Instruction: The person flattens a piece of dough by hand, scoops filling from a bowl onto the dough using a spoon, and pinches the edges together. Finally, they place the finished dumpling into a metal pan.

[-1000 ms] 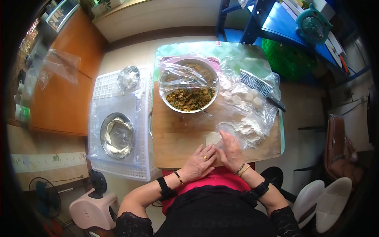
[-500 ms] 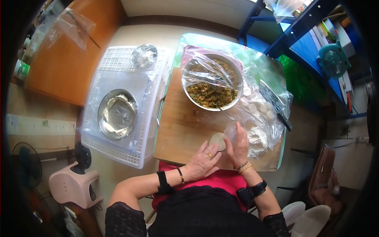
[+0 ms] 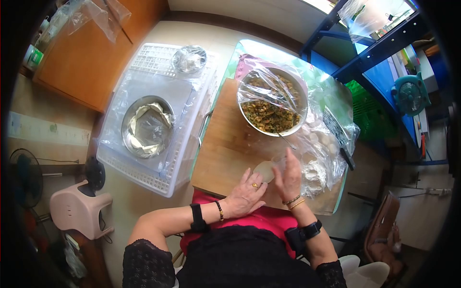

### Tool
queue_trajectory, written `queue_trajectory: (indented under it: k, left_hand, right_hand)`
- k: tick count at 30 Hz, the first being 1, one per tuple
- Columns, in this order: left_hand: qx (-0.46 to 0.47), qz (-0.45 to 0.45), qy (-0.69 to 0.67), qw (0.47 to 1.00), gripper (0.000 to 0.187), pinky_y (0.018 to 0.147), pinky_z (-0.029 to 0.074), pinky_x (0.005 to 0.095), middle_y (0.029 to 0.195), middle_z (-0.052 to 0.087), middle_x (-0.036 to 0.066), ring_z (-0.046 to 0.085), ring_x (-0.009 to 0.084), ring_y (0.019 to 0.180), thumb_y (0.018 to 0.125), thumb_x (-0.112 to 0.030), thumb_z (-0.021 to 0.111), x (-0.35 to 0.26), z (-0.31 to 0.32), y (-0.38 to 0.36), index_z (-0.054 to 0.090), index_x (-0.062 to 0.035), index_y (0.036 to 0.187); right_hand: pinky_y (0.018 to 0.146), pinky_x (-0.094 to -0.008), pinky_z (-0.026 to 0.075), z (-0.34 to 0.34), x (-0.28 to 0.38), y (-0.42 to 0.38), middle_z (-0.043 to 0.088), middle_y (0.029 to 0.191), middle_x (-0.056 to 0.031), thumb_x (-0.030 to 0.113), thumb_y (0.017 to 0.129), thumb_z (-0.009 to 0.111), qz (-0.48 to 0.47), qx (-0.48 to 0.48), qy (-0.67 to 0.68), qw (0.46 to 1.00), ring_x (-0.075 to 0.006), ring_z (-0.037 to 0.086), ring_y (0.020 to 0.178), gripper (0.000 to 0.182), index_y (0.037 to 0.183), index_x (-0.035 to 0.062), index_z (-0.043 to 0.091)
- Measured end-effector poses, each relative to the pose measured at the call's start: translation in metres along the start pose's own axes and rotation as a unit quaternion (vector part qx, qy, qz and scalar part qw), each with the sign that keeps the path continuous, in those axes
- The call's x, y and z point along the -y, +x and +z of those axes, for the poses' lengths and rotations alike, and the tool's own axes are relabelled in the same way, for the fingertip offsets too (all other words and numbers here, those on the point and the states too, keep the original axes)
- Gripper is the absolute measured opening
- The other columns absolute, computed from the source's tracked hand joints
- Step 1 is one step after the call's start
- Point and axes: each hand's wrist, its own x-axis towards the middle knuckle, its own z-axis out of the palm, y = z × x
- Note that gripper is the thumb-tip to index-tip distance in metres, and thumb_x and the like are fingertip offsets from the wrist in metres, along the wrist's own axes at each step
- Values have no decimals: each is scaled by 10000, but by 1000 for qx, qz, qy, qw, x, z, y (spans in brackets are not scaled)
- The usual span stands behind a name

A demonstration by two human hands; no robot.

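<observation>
A pale, thin round of dough (image 3: 264, 171) is at the near part of the wooden board, between my hands. My left hand (image 3: 246, 196), with a ring on one finger, lies palm down with its fingers stretched to the near left side of the dough. On the other side, my right hand (image 3: 288, 178) stands on edge with its fingers extended and the thumb side by the dough. Whether either hand presses on the dough cannot be made out. A heap of white flour (image 3: 314, 176) is just right of my right hand.
Beyond my hands, a metal bowl of chopped filling (image 3: 271, 126) sits partly under plastic wrap with a spoon handle (image 3: 288, 141). A black-handled cleaver (image 3: 340, 137) rests on plastic at the right. Left, a white crate (image 3: 161, 185) bears a round pan with folded dough pieces (image 3: 139, 143).
The camera view has turned slightly, so the board and bowl sit further right. The dough round looks wider and flatter between my hands. Both hands stay in nearly the same place.
</observation>
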Motion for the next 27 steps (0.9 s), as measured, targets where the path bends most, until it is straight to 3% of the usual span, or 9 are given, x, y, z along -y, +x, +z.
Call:
queue_trajectory:
  k: [2, 7, 9, 13, 14, 18, 20, 23, 27]
  left_hand:
    - [10, -16, 7, 1000, 598, 1132, 229, 559, 1325, 457, 208, 375, 355, 1324, 842, -398, 645, 3, 1, -2, 514, 8, 1261]
    - [-1, -4, -15, 1000, 628, 1132, 227, 555, 1325, 442, 225, 364, 381, 1321, 842, -391, 651, 11, 3, -8, 484, 20, 1287]
    - [-8, -31, -24, 999, 630, 1131, 232, 552, 1335, 436, 230, 360, 380, 1327, 841, -386, 654, 8, 1, -1, 481, 22, 1289]
    - [-10, -59, -22, 998, 639, 1134, 246, 540, 1364, 424, 243, 361, 380, 1335, 839, -387, 659, 8, 3, 13, 481, 27, 1292]
    - [-12, -59, -25, 998, 639, 1134, 246, 540, 1364, 424, 243, 361, 380, 1335, 839, -387, 659, 10, 5, 15, 481, 27, 1292]
    - [14, 57, -6, 998, 637, 1143, 244, 532, 1375, 423, 252, 355, 385, 1351, 839, -389, 654, 4, 10, 14, 490, 32, 1287]
    - [19, 81, -21, 996, 612, 1145, 243, 531, 1378, 428, 237, 335, 377, 1376, 843, -373, 646, -4, 9, 6, 498, 30, 1279]
    - [67, 73, -38, 994, 588, 1142, 243, 536, 1374, 435, 227, 344, 373, 1368, 849, -370, 642, -5, 10, 0, 511, 21, 1268]
    - [92, 70, -10, 993, 562, 1137, 245, 541, 1358, 448, 215, 360, 362, 1352, 846, -373, 646, -7, 8, -1, 531, 10, 1241]
  right_hand:
    - [917, -473, 402, 7, 16, -10, 545, 1212, -213, 195, 794, 709, -82, 34, -53, 995, -377, 535, 1075, 759, 1443, 22, 355]
    - [909, -462, 403, 33, -12, 0, 550, 1190, -211, 293, 791, 722, -46, -4, -129, 991, -372, 541, 1055, 771, 1423, 12, 382]
    - [905, -453, 406, 27, -28, 16, 555, 1169, -206, 329, 791, 730, 40, -6, -51, 998, -363, 548, 1038, 792, 1422, 6, 378]
    - [893, -435, 436, 6, -30, 14, 553, 1165, -207, 199, 799, 734, 102, -49, 78, 991, -362, 548, 1056, 781, 1448, 3, 345]
    - [896, -417, 448, 0, -28, 10, 552, 1168, -206, 121, 794, 722, 95, -55, 87, 990, -370, 542, 1064, 761, 1450, 14, 352]
    - [928, -431, 431, -25, -23, -10, 549, 1188, -207, 115, 801, 704, 19, -11, 66, 998, -382, 540, 1066, 721, 1438, 20, 379]
    - [956, -448, 402, -31, -8, -19, 539, 1222, -207, 94, 799, 682, -92, 23, 12, 995, -369, 529, 1096, 687, 1423, 24, 404]
    - [949, -460, 392, -20, 7, -35, 508, 1293, -222, 98, 797, 663, -112, 103, -62, 986, -379, 512, 1137, 699, 1431, 7, 384]
    - [972, -459, 364, 7, -7, -26, 527, 1263, -195, 234, 828, 671, -55, 19, -126, 990, -352, 498, 1172, 702, 1428, 22, 376]
